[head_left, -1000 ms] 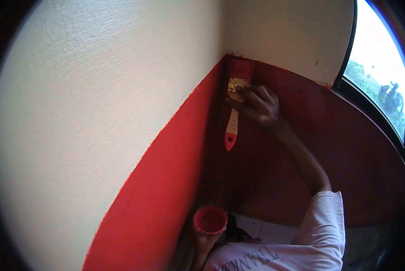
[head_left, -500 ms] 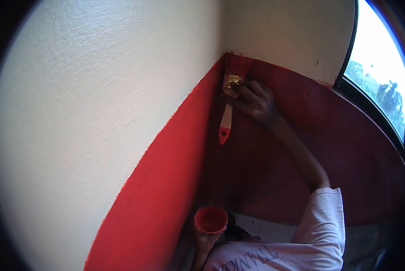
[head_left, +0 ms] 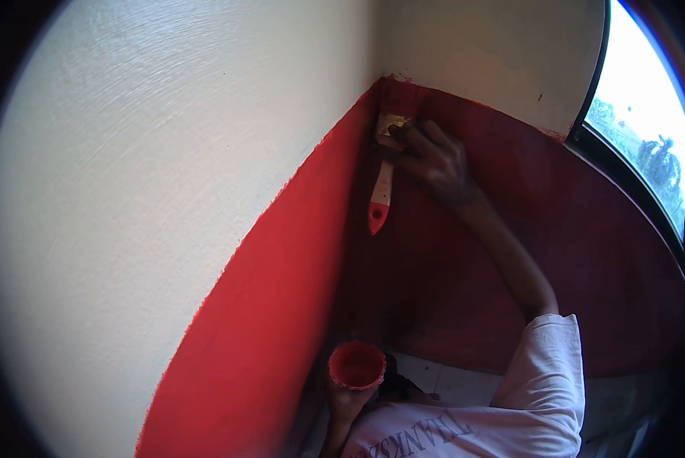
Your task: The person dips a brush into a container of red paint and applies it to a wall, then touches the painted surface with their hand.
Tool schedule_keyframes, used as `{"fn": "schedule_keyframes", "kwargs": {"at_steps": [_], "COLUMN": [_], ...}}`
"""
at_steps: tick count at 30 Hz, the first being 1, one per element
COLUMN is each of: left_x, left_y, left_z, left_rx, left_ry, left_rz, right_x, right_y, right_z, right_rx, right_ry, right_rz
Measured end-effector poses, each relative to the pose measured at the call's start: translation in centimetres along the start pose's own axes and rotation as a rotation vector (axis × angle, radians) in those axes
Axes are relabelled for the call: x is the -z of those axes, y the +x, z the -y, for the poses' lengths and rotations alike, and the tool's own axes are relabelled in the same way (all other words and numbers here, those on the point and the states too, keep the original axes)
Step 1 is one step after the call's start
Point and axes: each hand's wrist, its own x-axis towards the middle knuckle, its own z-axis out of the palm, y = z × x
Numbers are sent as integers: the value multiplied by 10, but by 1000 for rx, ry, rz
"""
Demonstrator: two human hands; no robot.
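Observation:
My right hand (head_left: 434, 164) grips a flat paintbrush (head_left: 383, 183) near its metal ferrule, with the wooden handle and its red tip hanging downward. Its bristles, red with paint, press against the red-painted wall (head_left: 495, 183) close to the corner, just under the cream upper wall (head_left: 487, 53). Lower down, my left hand (head_left: 348, 401) is wrapped round a small cup of red paint (head_left: 357, 366), held upright in front of my shirt. The cup's rim is smeared with paint, and its outer side is partly hidden by my fingers.
On the left, another wall has a red lower band (head_left: 258, 328) under a cream upper part (head_left: 144, 191), meeting in a slightly rough line. A dark-framed window (head_left: 647, 114) is at the upper right. Pale floor tiles (head_left: 464, 375) show below.
The brush, my right hand and the wall edges sit slightly higher in the picture now. The paint cup has also shifted up a little, and both hands keep their hold.

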Motion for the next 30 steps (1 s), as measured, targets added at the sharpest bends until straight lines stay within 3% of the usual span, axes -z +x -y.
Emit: {"fn": "schedule_keyframes", "kwargs": {"at_steps": [24, 30], "left_x": [5, 7], "left_y": [-6, -6], "left_z": [20, 23], "left_rx": [6, -11], "left_ry": [63, 127], "left_rz": [-25, -32], "right_x": [-25, 2], "right_y": [-85, -69], "right_z": [58, 61], "right_rx": [-62, -63], "right_ry": [89, 255], "right_rz": [199, 203]}}
